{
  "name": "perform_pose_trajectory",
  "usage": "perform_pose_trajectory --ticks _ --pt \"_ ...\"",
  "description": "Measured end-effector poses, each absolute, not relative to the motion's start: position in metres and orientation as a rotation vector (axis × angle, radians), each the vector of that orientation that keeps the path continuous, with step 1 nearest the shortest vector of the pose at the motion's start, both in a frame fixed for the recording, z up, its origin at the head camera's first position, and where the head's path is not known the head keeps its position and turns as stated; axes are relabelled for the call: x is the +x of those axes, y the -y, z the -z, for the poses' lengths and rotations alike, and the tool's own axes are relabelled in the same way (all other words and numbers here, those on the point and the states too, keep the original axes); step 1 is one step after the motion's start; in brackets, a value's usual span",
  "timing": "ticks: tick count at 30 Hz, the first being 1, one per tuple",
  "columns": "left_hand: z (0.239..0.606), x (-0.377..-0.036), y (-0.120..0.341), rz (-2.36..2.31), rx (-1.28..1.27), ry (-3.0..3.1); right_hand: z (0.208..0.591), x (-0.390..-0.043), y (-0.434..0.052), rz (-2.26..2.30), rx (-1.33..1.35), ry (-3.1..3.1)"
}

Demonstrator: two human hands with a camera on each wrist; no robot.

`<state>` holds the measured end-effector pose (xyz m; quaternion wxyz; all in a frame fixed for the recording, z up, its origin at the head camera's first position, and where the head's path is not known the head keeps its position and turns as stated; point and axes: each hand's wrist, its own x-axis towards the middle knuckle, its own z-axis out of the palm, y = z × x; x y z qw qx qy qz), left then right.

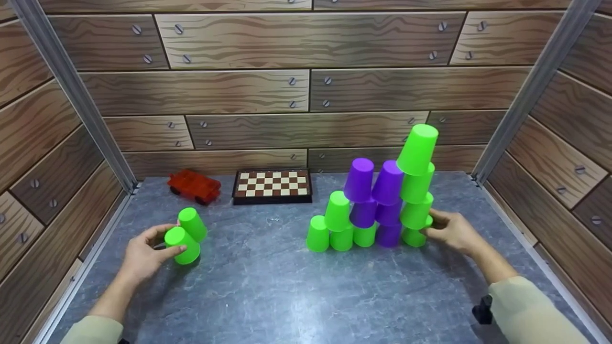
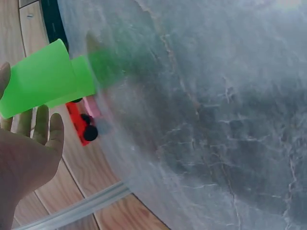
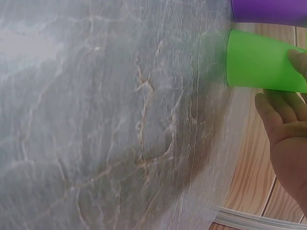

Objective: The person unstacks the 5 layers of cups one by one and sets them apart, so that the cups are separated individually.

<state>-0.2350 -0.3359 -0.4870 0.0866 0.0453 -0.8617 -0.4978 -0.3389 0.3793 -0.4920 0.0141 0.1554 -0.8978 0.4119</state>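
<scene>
My left hand [image 1: 173, 238] grips an upturned green cup [image 1: 183, 246] at the table's left, thumb in front and fingers behind. A second green cup [image 1: 193, 222] stands just beyond it. In the left wrist view the held cup [image 2: 38, 81] lies between thumb and fingers [image 2: 48, 127]. At the right stands a leaning stack of green and purple cups [image 1: 377, 205], with a tilted green cup [image 1: 418, 148] on top. My right hand [image 1: 429, 227] holds the bottom green cup [image 1: 414, 237] of the stack's right column. The right wrist view shows that cup [image 3: 261, 62] beside my fingers [image 3: 283, 110], with a purple cup [image 3: 268, 10] above.
A red toy car [image 1: 194, 185] and a small chessboard [image 1: 272, 185] lie along the back wall. Wood-pattern walls with metal posts close in the grey marble table [image 1: 267, 286] on three sides. The red car [image 2: 81, 125] also shows beyond the left hand.
</scene>
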Motion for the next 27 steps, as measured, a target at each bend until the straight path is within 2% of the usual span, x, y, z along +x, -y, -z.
perform_pose_trajectory --ticks 27 --pt "0.506 -0.247 0.336 1.513 0.185 2.611 0.492 -0.339 -0.379 -1.318 0.494 2.771"
